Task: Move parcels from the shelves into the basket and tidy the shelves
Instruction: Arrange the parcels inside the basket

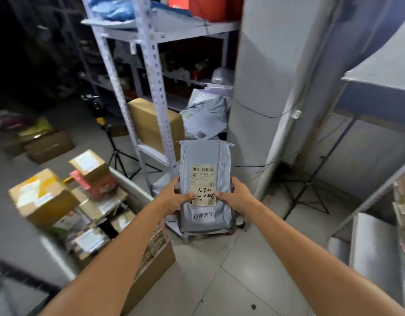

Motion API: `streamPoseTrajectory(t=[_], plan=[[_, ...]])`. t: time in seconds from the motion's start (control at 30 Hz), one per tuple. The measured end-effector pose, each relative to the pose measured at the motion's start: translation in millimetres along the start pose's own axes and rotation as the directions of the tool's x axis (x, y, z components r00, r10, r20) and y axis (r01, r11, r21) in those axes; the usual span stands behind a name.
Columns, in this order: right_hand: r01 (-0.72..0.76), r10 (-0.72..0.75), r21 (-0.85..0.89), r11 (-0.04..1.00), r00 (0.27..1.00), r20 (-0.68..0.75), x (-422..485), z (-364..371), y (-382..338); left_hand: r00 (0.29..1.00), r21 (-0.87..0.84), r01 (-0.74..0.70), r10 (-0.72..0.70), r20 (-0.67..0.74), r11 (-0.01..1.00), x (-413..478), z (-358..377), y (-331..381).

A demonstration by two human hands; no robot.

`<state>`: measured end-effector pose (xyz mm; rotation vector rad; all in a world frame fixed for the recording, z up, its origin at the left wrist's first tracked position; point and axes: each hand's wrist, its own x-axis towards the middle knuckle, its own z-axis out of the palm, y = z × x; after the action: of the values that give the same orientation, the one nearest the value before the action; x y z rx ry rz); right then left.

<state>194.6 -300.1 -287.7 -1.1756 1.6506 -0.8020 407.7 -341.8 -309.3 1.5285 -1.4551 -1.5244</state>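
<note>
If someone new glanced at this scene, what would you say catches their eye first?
Probably the grey parcel held up at centre frame, gripped by the left hand and the right hand, its shipping label facing the camera. Next, the basket at lower left, heaped with cardboard boxes, and the metal shelving rising behind.

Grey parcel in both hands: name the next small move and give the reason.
Probably swing the grey parcel left and lower it into the basket. Both the left hand and right hand already grip its sides, it is off the shelf, and the basket, already holding cardboard boxes, sits just to the left.
</note>
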Motion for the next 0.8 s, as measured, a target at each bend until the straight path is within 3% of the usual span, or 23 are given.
streamPoseTrajectory(t=[0.27,0.53,0.8], plan=[[0.059,-0.071,0.063,0.996,0.974,0.214,30,113,-33,0.977,-0.054,0.055,-0.065,-0.203,0.997,-17,-102,-51],[0.104,-0.102,0.014,0.994,0.927,0.36,103,209,-72,0.929,-0.19,0.143,-0.198,-0.314,0.971,3,-195,-80],[0.098,-0.046,-0.083,0.992,0.872,0.487,184,278,-77,0.87,-0.337,0.197,-0.322,-0.373,0.921,46,-235,-126]])
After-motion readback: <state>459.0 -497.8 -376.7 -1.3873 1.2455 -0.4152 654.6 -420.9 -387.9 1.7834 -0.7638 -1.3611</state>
